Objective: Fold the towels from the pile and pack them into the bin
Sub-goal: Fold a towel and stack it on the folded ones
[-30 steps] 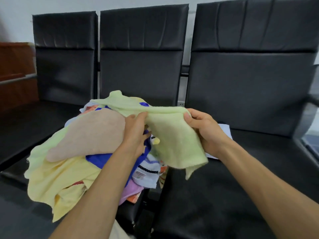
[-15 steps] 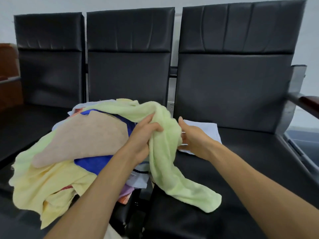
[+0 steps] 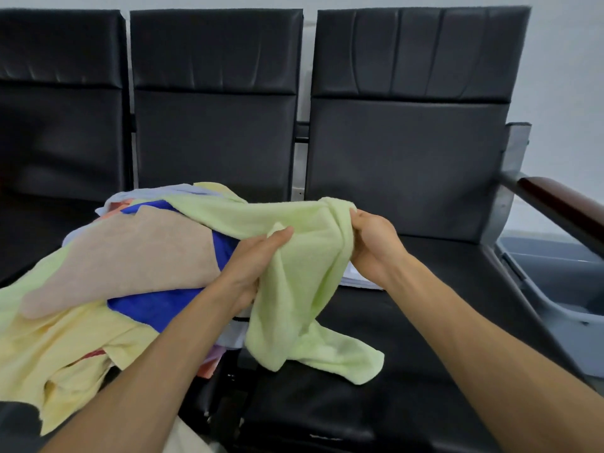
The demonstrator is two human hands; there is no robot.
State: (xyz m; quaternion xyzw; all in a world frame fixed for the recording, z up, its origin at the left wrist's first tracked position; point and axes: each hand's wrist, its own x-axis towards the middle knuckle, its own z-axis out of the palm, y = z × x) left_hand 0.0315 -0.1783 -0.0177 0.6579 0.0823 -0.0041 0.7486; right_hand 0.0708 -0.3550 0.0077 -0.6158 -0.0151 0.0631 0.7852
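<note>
A light green towel [image 3: 304, 282] stretches from the pile toward the right seat, its lower end draped on the black cushion. My left hand [image 3: 251, 263] pinches its middle edge. My right hand [image 3: 372, 246] grips its bunched upper corner. The pile of towels [image 3: 124, 273] lies on the middle seat: a beige one on top, blue beneath, pale yellow at the front left. A grey bin [image 3: 555, 289] stands on the floor at the far right, partly cut off by the armrest.
Three black padded chairs [image 3: 405, 165] form a row against a white wall. A white folded cloth [image 3: 354, 277] lies on the right seat, mostly behind my right hand. A wooden armrest [image 3: 562, 207] on a metal post borders the right seat.
My right hand has taken hold of the green towel's corner and pulled it rightward, spreading the cloth. My left hand shifted lower along the edge. The view turned slightly right, showing more of the bin.
</note>
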